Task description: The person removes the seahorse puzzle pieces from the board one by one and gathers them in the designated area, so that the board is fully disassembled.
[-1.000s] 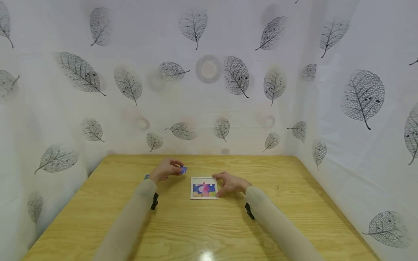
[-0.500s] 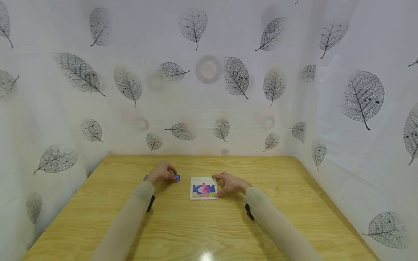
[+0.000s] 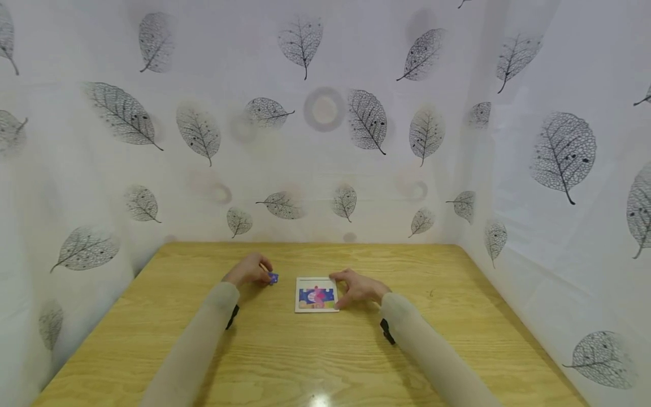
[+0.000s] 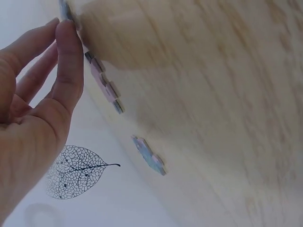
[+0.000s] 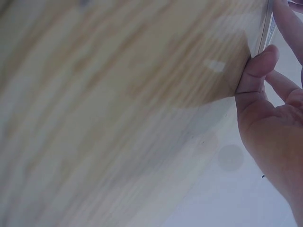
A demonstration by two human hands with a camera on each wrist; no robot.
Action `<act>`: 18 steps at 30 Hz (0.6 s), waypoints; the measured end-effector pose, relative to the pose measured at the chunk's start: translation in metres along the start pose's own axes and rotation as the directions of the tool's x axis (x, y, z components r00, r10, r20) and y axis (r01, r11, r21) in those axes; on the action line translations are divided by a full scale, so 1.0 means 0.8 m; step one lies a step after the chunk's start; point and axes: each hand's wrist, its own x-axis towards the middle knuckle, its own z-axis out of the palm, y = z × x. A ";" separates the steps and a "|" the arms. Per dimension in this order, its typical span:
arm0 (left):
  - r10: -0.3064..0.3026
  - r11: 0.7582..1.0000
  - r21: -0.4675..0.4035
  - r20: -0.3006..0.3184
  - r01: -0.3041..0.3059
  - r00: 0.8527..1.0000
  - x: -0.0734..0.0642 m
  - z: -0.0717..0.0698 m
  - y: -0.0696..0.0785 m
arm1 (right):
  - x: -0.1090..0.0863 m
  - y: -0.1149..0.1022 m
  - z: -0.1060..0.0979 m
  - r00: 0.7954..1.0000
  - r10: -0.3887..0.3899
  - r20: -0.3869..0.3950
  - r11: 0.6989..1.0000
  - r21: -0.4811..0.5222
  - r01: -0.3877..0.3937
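Observation:
My left hand (image 3: 249,269) pinches a small blue jigsaw piece (image 3: 273,278) between thumb and fingertips, close over the tabletop left of a white puzzle frame (image 3: 307,283). In the left wrist view, that piece (image 4: 66,10) shows at the fingertips, partly cut off by the top edge. Inside the frame lies a part of a picture (image 3: 316,298), blue with a pink figure; its upper strip is white. My right hand (image 3: 359,287) holds the frame's right side, index finger at the far corner and thumb at the near one. The right wrist view catches only a sliver of the frame.
In the left wrist view, a pinkish group of jigsaw pieces (image 4: 103,81) and a bluish one (image 4: 149,155) lie on the table; the left hand hides them from the head camera. A leaf-printed white curtain (image 3: 325,158) surrounds the wooden table (image 3: 325,350).
My left hand has moved left and toward me with the blue jigsaw piece, away from the frame's far side. The right hand and the frame have stayed in place.

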 end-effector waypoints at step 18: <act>-0.036 0.990 -0.137 -0.024 0.032 0.999 0.003 0.004 0.006 | 0.000 -0.002 0.002 1.000 0.000 0.003 1.000 0.003 0.000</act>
